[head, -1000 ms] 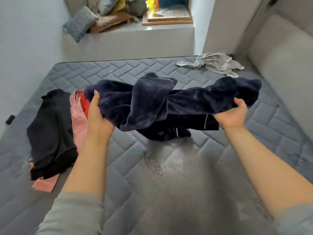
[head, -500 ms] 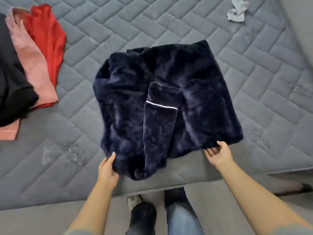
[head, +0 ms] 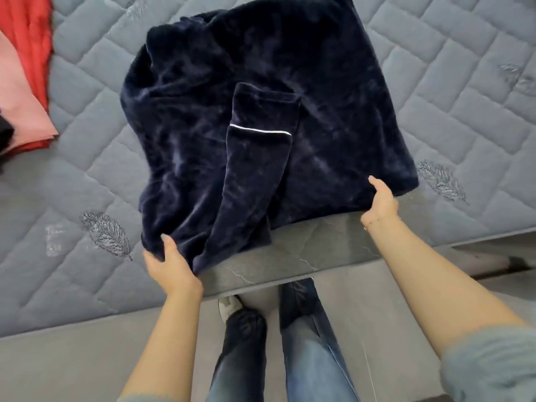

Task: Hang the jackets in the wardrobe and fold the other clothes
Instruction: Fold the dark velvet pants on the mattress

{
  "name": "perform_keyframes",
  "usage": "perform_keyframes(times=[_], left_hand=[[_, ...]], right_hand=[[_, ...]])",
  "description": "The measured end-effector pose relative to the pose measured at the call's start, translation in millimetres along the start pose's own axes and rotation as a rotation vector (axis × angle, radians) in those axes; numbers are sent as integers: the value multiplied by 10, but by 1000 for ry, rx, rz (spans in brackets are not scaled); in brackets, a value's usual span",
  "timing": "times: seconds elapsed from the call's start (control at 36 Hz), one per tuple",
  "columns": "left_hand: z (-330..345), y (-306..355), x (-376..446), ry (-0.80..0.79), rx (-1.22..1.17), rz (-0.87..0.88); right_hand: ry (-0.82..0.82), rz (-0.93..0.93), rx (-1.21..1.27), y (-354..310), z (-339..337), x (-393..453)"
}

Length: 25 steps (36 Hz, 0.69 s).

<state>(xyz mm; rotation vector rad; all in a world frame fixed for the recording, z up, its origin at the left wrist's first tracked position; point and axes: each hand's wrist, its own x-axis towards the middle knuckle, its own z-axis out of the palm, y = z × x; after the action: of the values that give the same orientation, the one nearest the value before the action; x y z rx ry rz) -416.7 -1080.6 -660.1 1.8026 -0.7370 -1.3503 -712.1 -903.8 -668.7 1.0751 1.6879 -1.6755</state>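
Your left hand (head: 169,266) and right hand (head: 380,200) each grip the near edge of the navy fleece garment (head: 261,117) spread on the mattress (head: 464,97) ahead of them.

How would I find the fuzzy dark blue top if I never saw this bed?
Start at the grey quilted mattress. At its near edge lies the fuzzy navy top, with the left hand and right hand gripping its near corners. Unlike the red garment and pink garment further left, it has a thin white stripe across its sleeve.
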Motion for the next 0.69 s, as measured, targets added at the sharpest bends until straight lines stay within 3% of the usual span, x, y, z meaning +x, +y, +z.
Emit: perform_keyframes(times=[0.11, 0.19, 0.31, 0.39, 0.47, 0.58, 0.69], left_hand=[[-166, -107, -92, 141, 90, 103], [-316, -292, -154, 210, 126, -47], [-502, -442, -176, 45, 79, -439], [-536, -473, -208, -67, -31, -545], [-474, -503, -366, -64, -177, -615], [-245, -598, -734, -21, -359, -644], [173, -760, -1223, -59, -250, -647]], right_hand=[[187, -127, 85, 167, -175, -161], [221, -90, -6, 377, -413, -198], [0, 78, -50, 509, -775, -105], [-124, 41, 32, 462, -958, -26], [-68, -17, 102, 346, -1044, 53], [48, -201, -54, 137, -1071, 184], [27, -334, -272, -82, -1104, 336]])
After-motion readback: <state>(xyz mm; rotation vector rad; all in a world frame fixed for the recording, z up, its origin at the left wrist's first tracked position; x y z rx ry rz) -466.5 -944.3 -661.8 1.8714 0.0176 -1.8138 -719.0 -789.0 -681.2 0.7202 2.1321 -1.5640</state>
